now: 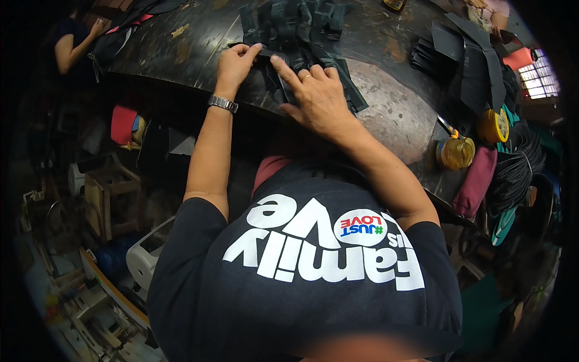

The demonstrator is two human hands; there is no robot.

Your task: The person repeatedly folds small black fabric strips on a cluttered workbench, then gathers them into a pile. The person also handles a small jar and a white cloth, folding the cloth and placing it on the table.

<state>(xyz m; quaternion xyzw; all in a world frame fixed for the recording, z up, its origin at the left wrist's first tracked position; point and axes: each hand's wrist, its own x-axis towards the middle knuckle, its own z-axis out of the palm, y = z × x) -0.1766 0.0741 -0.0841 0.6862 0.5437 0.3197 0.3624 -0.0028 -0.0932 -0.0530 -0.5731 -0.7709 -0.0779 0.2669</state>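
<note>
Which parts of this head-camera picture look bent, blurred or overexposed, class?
Head view: fisheye bends the dark worktable edge into a curve, with black vignette at the corners; the window at far right is blown out; the bottom edge is smeared out of focus; both hands, left hand and right hand, on the black cut pieces, are fairly sharp.

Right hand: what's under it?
The right hand lies flat on dark cut pieces piled on the worn black table. The left hand pinches one edge. Whatever is beneath the palm is hidden.
</note>
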